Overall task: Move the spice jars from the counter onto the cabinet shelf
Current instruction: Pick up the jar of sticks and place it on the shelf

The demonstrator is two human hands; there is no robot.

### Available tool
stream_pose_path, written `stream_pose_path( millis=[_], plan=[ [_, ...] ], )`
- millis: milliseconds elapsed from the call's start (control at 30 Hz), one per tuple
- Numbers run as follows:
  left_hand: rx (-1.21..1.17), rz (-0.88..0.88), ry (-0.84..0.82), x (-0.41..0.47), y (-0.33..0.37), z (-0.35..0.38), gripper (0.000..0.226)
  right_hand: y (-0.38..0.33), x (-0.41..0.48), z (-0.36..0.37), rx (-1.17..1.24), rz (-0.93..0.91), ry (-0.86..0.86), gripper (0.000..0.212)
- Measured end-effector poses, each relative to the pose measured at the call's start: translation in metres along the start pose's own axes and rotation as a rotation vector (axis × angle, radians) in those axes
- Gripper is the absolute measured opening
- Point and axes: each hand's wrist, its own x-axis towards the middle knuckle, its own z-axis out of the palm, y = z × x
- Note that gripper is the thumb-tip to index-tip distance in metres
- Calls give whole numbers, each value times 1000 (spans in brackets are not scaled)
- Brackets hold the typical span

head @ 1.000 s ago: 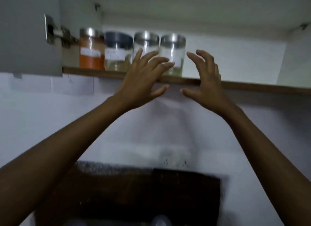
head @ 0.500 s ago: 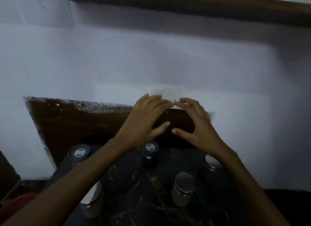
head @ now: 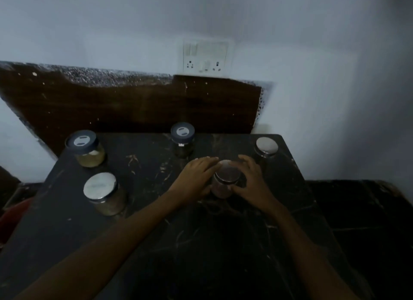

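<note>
Both hands are coming down from the cabinet shelf to the dark marbled bench (head: 201,243), and the left hand (head: 196,179) and right hand (head: 251,180) are now cupping a small glass spice jar with a round steel lid (head: 225,179) between them, fingers curved against its sides. Four more jars are waiting: a steel-lidded one (head: 266,146) just beyond the right hand, a dark-capped one (head: 182,134) beyond the left, two further left. Lifting looks next.

five spice jars (head: 225,183) – two hands (head: 196,176)
</note>
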Motion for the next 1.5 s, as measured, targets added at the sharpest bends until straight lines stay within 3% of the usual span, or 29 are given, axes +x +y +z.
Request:
stream_pose_path(
  millis=[133, 267, 400, 567, 767, 933, 1100, 1200, 1333, 1400, 1500],
  plan=[
    [-3, -177, -233, 0, 0, 31, 88, 23, 5, 18, 43, 114, -15, 71],
    [-143, -255, -276, 5, 6, 39, 93, 32, 11, 33, 204, 180, -3, 71],
    [-206, -279, -239, 6, 8, 37, 90, 32, 14, 34, 337, 220, 46, 64],
    [-272, -162, -60, 9, -2, 19, 90, 19, 29, -7, 396, 218, -59, 59],
    [-115, 23, 74, 17, -3, -14, 115, -13, 38, -72, 495, 124, -201, 46],
    [-220, 108, 208, 20, 8, -41, 118, -33, 41, -94, 522, 71, -244, 41],
    [-380, 100, 208, 11, 14, -55, 123, -46, 38, -100, 434, 40, -246, 31],
    [-445, 74, 233, 6, 18, -60, 120, -51, 30, -96, 493, 28, -252, 49],
    [-509, 35, 262, -1, 19, -69, 118, -46, 6, -90, 662, -30, -399, 99],
    [-541, 23, 258, -5, 19, -71, 117, -46, -3, -86, 624, -65, -476, 121],
    [-619, 6, 258, -8, 24, -71, 117, -51, -4, -77, 457, -131, -430, 134]
  ],
)
